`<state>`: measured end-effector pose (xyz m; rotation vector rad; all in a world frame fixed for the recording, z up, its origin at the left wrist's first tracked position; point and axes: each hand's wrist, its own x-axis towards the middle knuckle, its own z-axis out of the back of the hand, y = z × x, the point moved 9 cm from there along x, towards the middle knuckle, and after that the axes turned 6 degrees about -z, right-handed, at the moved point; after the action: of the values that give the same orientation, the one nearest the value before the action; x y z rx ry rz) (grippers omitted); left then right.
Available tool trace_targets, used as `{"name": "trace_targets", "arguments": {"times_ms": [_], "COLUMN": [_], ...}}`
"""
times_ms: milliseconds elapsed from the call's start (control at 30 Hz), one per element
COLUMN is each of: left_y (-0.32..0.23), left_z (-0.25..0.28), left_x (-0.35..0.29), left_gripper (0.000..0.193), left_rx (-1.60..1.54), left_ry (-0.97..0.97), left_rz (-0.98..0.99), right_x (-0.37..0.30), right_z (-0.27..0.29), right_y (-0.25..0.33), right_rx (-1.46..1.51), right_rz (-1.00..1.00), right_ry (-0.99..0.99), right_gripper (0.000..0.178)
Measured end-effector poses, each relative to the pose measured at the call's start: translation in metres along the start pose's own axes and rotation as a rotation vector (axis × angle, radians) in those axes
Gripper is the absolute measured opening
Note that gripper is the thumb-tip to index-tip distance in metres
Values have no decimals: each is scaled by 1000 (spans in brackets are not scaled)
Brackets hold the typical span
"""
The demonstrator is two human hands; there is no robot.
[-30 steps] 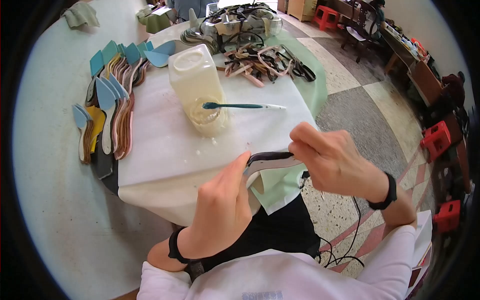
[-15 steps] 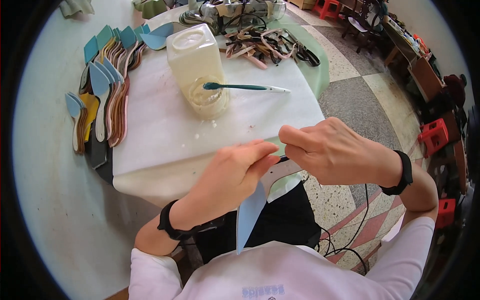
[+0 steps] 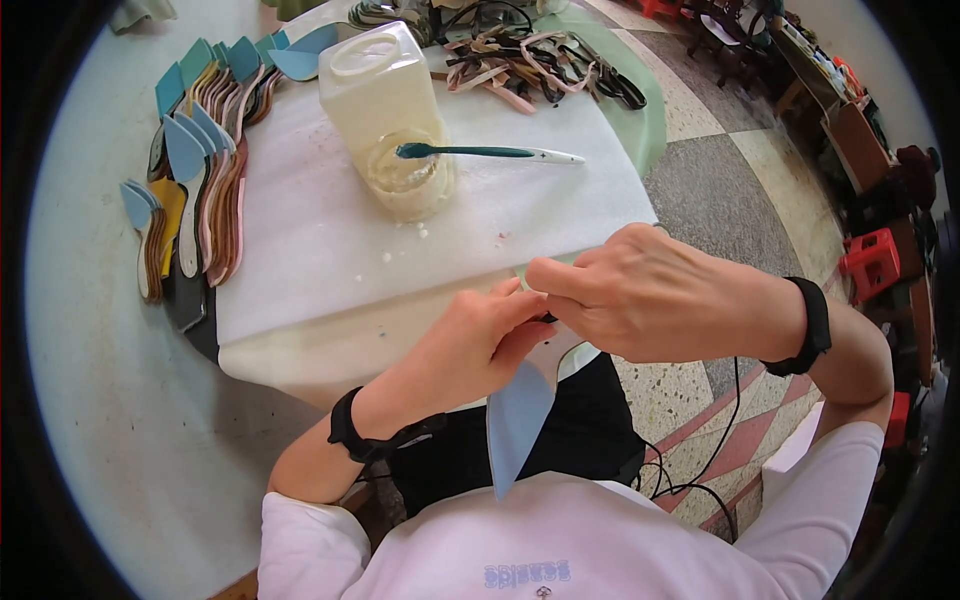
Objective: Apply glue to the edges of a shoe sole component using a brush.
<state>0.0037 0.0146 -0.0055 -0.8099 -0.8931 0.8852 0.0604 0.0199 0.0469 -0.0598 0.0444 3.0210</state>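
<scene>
My left hand point(image 3: 480, 340) grips a shoe insole point(image 3: 522, 415) over my lap, in front of the table's near edge. The insole has a pale blue broad end pointing down toward me and a whitish narrower part running up under my fingers. My right hand point(image 3: 635, 295) is closed in a pinch at the insole's upper edge, its fingertips against those of my left hand. A bit of dark edge shows between the hands; whatever the right fingertips pinch is hidden.
A cloudy plastic container point(image 3: 385, 100) of pale paste stands on the white-covered table point(image 3: 310, 220), a toothbrush point(image 3: 490, 152) across its opening. Stacked insoles point(image 3: 205, 190) line the left side. Strip scraps point(image 3: 515, 65) and scissors point(image 3: 620, 85) lie at the back right. Red stools point(image 3: 872, 262) stand beyond.
My right hand has come left and closer to my left hand, so the fingertips now meet. The insole has turned slightly, showing more of its blue face. The view has shifted a little.
</scene>
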Motion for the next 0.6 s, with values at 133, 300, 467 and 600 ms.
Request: {"name": "trace_targets", "arguments": {"times_ms": [133, 300, 467, 600], "left_y": [5, -19, -35, -51], "left_z": [-6, -6, -12, -13], "left_x": [0, 1, -3, -7], "left_gripper": [14, 11, 12, 16], "left_rx": [76, 238, 430, 620], "left_ry": [78, 16, 52, 98], "left_rz": [33, -207, -309, -357], "right_x": [0, -3, -13, -29], "right_z": [-4, 1, 17, 22], "right_y": [-1, 3, -3, -13], "right_rx": [-1, 37, 122, 175], "right_rz": [-4, 11, -125, -242], "right_ry": [38, -49, -133, -120], "right_gripper": [14, 14, 18, 28]}}
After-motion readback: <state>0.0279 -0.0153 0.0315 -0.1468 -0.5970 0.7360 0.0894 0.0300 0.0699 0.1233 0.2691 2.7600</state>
